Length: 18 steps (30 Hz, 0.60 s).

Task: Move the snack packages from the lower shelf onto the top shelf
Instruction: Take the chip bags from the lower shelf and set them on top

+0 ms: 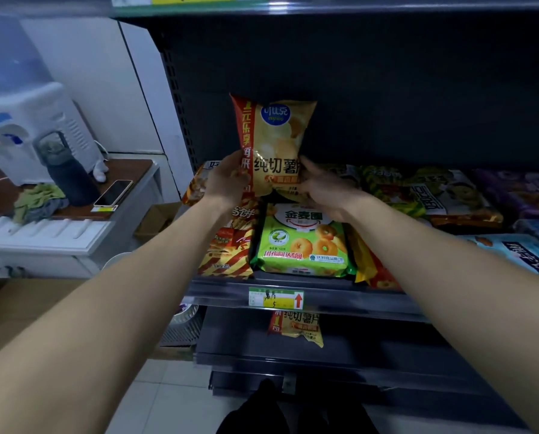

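At left a dark bottle [71, 180] and a phone [113, 193] sit on a side table [133, 170]. Both forearms stretch forward, holding the upright yellow chip bag [274, 136] just above a green biscuit pack [302, 242] on the packed shelf [356, 300] — the left hand [227, 180] curls round its lower left edge, the right hand [321, 192] pinches its lower right corner. A second chip bag [296, 327] lies on the lower shelf [340, 349].

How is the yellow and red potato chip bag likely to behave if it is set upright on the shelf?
The yellow and red potato chip bag looks puffed with air, so probably light for its size. The left hand and right hand hold its lower part, so it may tip if left standing.
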Available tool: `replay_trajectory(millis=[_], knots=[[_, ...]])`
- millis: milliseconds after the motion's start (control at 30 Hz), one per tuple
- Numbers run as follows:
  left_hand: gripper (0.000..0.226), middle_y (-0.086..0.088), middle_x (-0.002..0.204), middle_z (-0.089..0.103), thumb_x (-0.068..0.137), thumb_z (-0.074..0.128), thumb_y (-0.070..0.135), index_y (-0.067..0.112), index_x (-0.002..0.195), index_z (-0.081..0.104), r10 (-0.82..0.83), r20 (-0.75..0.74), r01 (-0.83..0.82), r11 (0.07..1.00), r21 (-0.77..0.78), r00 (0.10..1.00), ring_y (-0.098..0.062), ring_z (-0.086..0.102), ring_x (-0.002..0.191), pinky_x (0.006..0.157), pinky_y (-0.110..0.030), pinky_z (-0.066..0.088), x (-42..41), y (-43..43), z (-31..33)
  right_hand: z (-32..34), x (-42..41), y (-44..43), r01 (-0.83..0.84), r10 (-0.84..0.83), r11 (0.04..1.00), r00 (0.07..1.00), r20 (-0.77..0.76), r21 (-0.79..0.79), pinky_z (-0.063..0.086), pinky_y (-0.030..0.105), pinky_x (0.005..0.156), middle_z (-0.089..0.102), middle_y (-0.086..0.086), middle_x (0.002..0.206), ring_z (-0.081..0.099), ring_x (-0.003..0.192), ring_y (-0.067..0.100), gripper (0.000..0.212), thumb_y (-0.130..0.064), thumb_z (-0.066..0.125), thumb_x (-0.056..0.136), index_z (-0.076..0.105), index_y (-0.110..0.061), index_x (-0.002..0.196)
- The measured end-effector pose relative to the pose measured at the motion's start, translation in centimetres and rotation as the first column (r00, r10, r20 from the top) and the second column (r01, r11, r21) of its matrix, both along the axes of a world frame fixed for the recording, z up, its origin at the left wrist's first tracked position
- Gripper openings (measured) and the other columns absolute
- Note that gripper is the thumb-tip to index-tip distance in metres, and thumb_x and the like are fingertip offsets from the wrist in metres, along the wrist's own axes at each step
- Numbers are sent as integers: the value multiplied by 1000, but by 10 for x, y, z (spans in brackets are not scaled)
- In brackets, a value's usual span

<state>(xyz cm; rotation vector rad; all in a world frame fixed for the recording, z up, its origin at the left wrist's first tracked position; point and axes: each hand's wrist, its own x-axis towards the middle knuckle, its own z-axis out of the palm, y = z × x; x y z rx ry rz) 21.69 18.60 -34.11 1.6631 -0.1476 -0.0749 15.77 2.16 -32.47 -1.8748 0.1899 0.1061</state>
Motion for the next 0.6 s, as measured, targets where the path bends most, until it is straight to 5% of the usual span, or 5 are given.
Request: replay_trajectory(millis=[267,400,600], knots=[[47,-6,124,60,88,48,-10,8,132,50,23,7,-23,999,-31,1000,-23,59,114,93,-41,52,15,1,-13,-6,17,5,40,-37,997,998,-48,63,36,37,102,55,3,134,47,123,19,49,0,40,93,46,-22,137],[47,-9,125,60,88,49,-9,7,132,50,-43,-9,43,999,-29,999,-24,59,113,93,-41,53,17,-9,-15,-8,20,-7,89,-90,996,995,-51,-13,43,42,104,58,5,128,51,120,23,52,-1,40,88,45,-21,136],[39,-13,120,61,88,52,-9,3,125,53,-128,-12,126,987,-97,992,-29,62,109,85,-38,56,14,-30,-8,-6,19,-24,193,-193,981,981,-31,-6,45,32,87,52,1,110,48,103,16,45,-3,40,94,41,-17,137]])
